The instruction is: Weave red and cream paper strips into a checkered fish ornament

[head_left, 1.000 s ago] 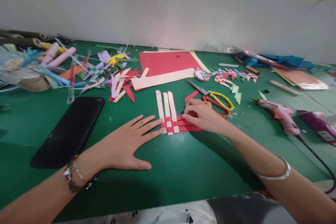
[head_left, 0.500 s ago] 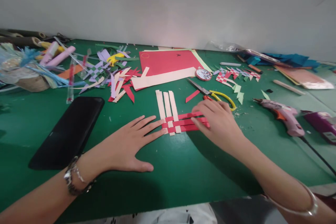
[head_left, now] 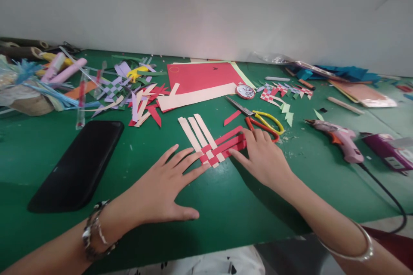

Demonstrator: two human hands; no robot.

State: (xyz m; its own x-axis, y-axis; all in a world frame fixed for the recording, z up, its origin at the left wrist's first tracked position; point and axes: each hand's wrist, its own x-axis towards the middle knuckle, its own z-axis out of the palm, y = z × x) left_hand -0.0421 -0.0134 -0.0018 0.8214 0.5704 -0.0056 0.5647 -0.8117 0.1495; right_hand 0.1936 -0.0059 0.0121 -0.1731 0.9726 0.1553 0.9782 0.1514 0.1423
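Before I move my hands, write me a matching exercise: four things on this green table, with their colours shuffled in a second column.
Things:
1. Woven paper strips
2. Scissors
3. Glue gun
4. Phone

Colours:
A. Pink with some orange
B. Black
C. Red and cream
D. Grey metal with yellow and orange-red

Right pairs: 1-C, 2-D, 3-A, 4-B

I can see a dark mottled bracelet (head_left: 87, 237) plus a thin silvery one (head_left: 101, 231) around the left wrist (head_left: 111, 219). Right forearm's (head_left: 316, 210) got a shiny silver bangle (head_left: 369, 246).
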